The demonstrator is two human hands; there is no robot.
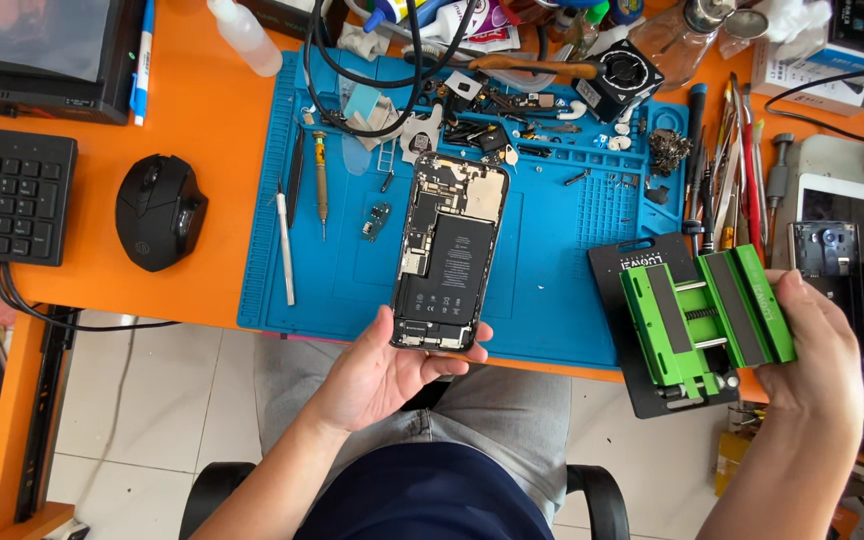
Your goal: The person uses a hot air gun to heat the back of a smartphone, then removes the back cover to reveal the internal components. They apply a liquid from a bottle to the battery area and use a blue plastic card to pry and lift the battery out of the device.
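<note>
The left hand (pixel 382 375), at lower centre of the frame, is cupping the bottom end of an opened smartphone (pixel 449 252). The fingers are curling under its lower edge and the thumb is lying along its left side. The phone is lying face down with its back removed, showing the black battery and circuit boards. Its upper end is reaching over the blue repair mat (pixel 552 300).

The right hand (pixel 812 345), at lower right, is grasping the right edge of a green clamp fixture (pixel 707 315). The fixture is sitting on a black base plate (pixel 617 290) that is overhanging the front edge of the orange table (pixel 202 150).

On the mat, left of the phone, a white-handled tool (pixel 285 245), a screwdriver (pixel 321 185) and a small circuit board (pixel 376 221) are lying apart from one another. Loose parts and screws are crowding the mat's upper trays.

At upper left of the frame, a black mouse (pixel 160 211) is sitting just beside a black keyboard (pixel 10 195). A white squeeze bottle (pixel 244 36) is lying above the mat's left corner. Tweezers and hand tools (pixel 737 165) are lining the mat's right edge.
</note>
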